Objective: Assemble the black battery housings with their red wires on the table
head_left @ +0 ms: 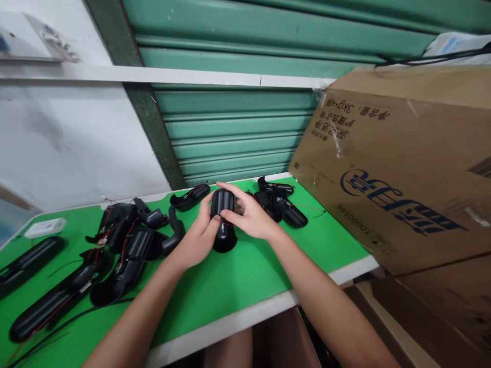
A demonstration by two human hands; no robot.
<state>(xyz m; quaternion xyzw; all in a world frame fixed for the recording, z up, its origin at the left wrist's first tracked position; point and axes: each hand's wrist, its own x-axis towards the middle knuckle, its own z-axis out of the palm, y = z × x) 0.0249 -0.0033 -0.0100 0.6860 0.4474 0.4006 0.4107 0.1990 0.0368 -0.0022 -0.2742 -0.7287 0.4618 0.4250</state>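
Note:
Both hands hold one glossy black plastic housing (224, 237) above the green tabletop, its rounded, flared end toward me and its ribbed part between my fingers. My left hand (201, 230) grips its left side, thumb pressed on the near face. My right hand (247, 212) wraps the right side, its thumb also on the front and fingers reaching behind. Beyond my left hand lies a similar curved black housing (191, 198). Right of my right hand, several black housings (293, 212) with thin red wires lie in a group.
A pile of black housings with red wires (126, 250) covers the table's left side, beside a small white box (45, 228). A large cardboard box (391, 168) borders the right side. Behind the green table (249, 281) stands a green roller shutter (238, 128).

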